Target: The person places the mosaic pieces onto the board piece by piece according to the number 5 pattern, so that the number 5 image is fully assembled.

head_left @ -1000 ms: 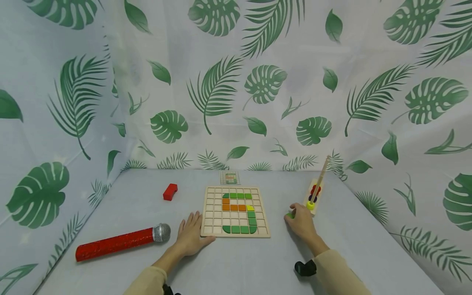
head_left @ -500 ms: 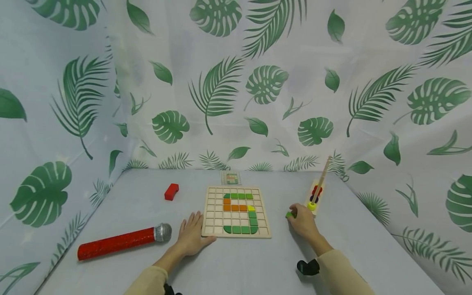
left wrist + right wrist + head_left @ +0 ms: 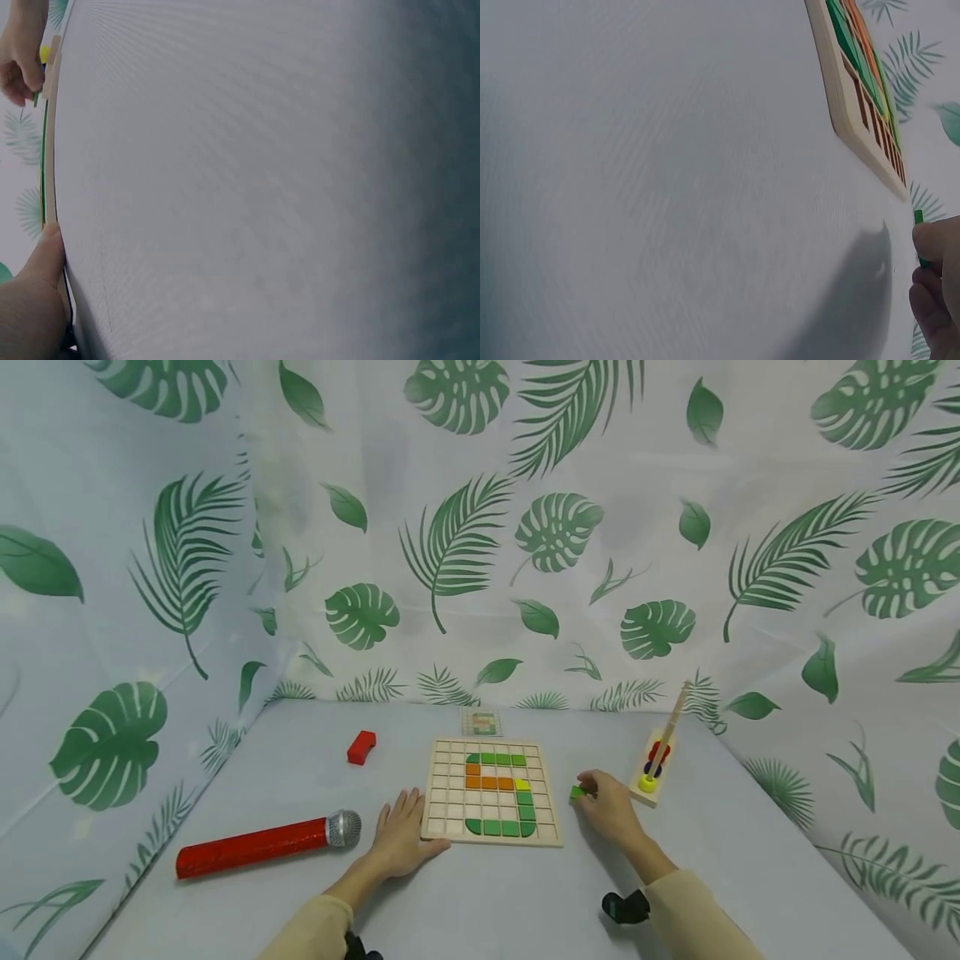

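A wooden grid board [image 3: 447, 806] lies on the table, with green, orange and yellow tiles set in some of its squares. My left hand [image 3: 401, 839] rests at its left edge, fingers spread and straight, thumb along the front corner. In the left wrist view that thumb [image 3: 46, 255] touches the board's side. To the right of the board, my right hand [image 3: 609, 807] pinches a small green tile [image 3: 576, 792] between thumb and fingers. The right wrist view shows the same green tile [image 3: 919, 217] edge-on, past the board's corner.
Behind the board lies a small pattern card [image 3: 482, 722]. A red arch block [image 3: 362, 747] sits back left, and a red microphone [image 3: 251, 846] lies front left. At right stands a wooden base [image 3: 643, 796] with an upright stick and coloured rings. Leaf-printed cloth walls enclose the table.
My right hand has moved left, away from the ringed stand and nearer the board, carrying the green tile. The left hand stays at the board's edge. The head view has turned slightly left.
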Demonstrator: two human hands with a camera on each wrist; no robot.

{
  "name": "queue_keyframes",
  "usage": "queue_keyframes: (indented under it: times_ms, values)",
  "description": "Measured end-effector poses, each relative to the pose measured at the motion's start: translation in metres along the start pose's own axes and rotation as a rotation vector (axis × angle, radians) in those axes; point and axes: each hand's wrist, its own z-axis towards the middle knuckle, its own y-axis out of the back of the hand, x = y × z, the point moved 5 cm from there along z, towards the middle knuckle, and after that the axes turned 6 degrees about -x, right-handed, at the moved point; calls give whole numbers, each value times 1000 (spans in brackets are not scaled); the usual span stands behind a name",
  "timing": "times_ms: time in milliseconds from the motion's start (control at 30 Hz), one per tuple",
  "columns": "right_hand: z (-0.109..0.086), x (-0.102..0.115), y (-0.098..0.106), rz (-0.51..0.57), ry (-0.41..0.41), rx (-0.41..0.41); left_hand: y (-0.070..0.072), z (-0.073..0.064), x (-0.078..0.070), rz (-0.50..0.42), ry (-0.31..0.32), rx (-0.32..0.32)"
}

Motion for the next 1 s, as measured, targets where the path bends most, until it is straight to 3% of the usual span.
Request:
queue_keyframes:
  times_ms: [433,733,1000]
  values:
    - [2,27,-14,56,35,15,6,0,-4,-11,0,1]
    - [0,49,-31,91,152,11,5,2,-3,1,7,5]
    - [-3,74,-55,114,189,63,6,0,-3,-13,4,7]
